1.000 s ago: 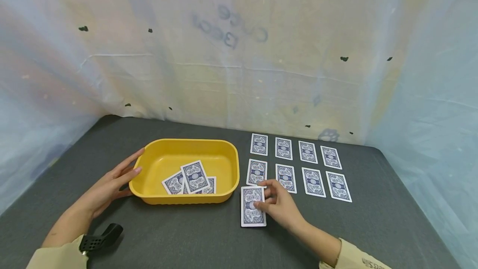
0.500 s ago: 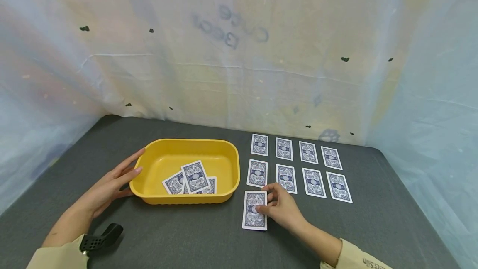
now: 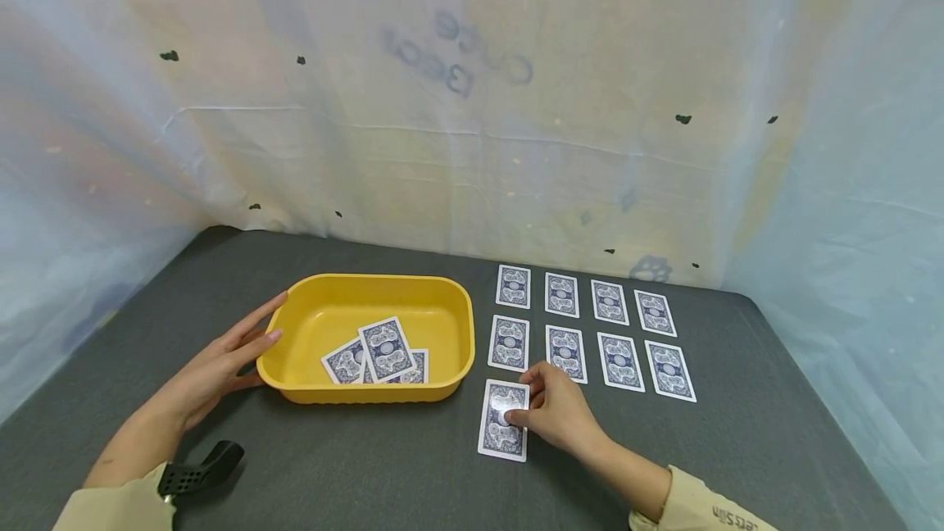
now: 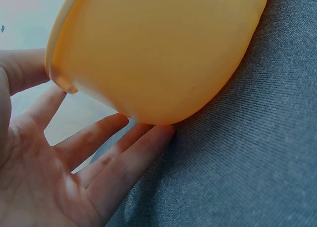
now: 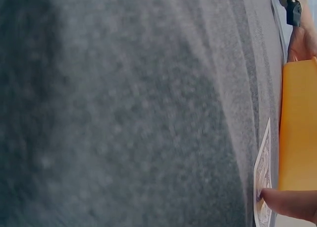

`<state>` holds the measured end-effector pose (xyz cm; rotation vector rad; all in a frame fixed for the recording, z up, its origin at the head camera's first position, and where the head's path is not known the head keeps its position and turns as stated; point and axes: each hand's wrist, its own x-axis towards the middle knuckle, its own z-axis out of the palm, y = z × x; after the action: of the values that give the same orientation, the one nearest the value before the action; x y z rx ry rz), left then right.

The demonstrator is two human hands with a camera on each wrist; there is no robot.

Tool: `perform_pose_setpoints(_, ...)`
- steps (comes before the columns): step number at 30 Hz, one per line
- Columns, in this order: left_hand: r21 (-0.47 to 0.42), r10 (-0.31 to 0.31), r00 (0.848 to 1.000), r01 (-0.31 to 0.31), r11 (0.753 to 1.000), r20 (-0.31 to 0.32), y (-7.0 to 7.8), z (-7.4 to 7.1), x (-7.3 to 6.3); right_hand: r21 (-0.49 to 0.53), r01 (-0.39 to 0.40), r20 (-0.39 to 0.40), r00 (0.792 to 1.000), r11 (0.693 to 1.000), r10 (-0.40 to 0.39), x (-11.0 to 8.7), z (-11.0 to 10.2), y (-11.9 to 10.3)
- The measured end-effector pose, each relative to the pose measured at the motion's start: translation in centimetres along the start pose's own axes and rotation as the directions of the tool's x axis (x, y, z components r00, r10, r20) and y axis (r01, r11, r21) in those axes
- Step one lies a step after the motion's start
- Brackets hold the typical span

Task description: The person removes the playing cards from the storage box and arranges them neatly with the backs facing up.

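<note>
My right hand [image 3: 556, 408] holds a face-down playing card [image 3: 496, 437] with a blue-and-white back, low at the table in front of the card rows. The thumb lies on its face-up back, with the other fingers bent at its right edge. In the right wrist view the card [image 5: 262, 172] shows edge-on under the thumb [image 5: 287, 202]. My left hand [image 3: 221, 363] touches the left end of a yellow plastic tub [image 3: 306, 393]. The left wrist view has its extended fingers [image 4: 119, 172] against the tub's outer wall [image 4: 163, 53].
Several face-down cards [image 3: 565, 353] lie in two rows on the dark grey tabletop [image 3: 354, 465], right of the tub. Overlapping cards [image 3: 387, 349] lie inside the tub. A black strap device [image 3: 199, 469] sits on the left wrist. Pale sheeting [image 3: 472, 105] hangs behind the table.
The right hand has brought the card slightly toward me, away from the near row's leftmost card, which shows fully now. The left hand and tub keep their places.
</note>
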<state>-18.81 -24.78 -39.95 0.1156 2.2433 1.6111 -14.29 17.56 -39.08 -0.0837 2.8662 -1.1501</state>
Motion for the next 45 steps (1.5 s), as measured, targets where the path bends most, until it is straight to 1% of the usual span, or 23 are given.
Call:
perform_pose_setpoints(6, 0.001, 0.005, 1.0, -0.005, 1.0, 0.0, 0.1, 0.0, 0.0, -0.051, 0.031, -0.001, 1.0, 0.998, -0.031, 0.0, -0.2, 0.2)
perform_pose_setpoints(12, 0.0, -0.003, 1.0, 0.003, 1.0, -0.001, 0.1, 0.1, -0.1, -0.046, 0.044, -0.006, 0.999, 0.998, -0.044, 0.1, -0.1, 0.0)
perform_pose_setpoints(16, 0.002, -0.01, 1.0, 0.01, 1.0, -0.004, 0.1, 0.1, 0.0, 0.011, 0.057, -0.008, 0.998, 0.998, -0.057, 0.5, 0.1, -0.3)
perform_pose_setpoints(18, 0.003, -0.013, 1.0, 0.013, 1.0, -0.005, 0.1, 0.1, 0.0, 0.06, 0.056, -0.01, 0.998, 0.997, -0.055, 0.8, 0.1, -0.6)
perform_pose_setpoints(20, 0.002, -0.015, 1.0, 0.015, 1.0, -0.005, 0.1, 0.1, 0.0, 0.123, 0.037, -0.007, 0.999, 0.992, -0.036, 1.2, 0.2, -1.0)
perform_pose_setpoints(24, 0.0, -0.018, 1.0, 0.018, 1.0, -0.005, 0.1, 0.1, 0.1, 0.256, -0.001, -0.009, 1.0, 0.967, 0.004, 1.9, 0.2, -2.0)
perform_pose_setpoints(26, -0.001, -0.019, 1.0, 0.019, 1.0, -0.005, 0.1, 0.1, 0.0, 0.315, 0.001, -0.026, 1.0, 0.949, 0.008, 2.3, 0.2, -2.6)
perform_pose_setpoints(31, -0.002, -0.018, 1.0, 0.018, 1.0, -0.009, 0.1, 0.1, -0.1, 0.424, 0.022, -0.05, 0.999, 0.905, -0.001, 3.5, 0.4, -4.4)
perform_pose_setpoints(37, -0.005, -0.006, 1.0, 0.006, 1.0, -0.003, 0.1, 0.1, 0.0, 0.535, 0.023, -0.018, 1.0, 0.845, -0.015, 4.7, 1.1, -6.7)
perform_pose_setpoints(42, -0.007, -0.01, 1.0, 0.01, 1.0, -0.006, 0.0, 0.1, 0.1, 0.555, 0.005, -0.001, 1.0, 0.832, -0.006, 5.3, 1.9, -8.0)
perform_pose_setpoints(45, -0.006, -0.016, 1.0, 0.015, 1.0, -0.009, 0.0, 0.1, 0.1, 0.557, 0.004, -0.003, 1.0, 0.831, -0.003, 5.6, 2.3, -8.5)
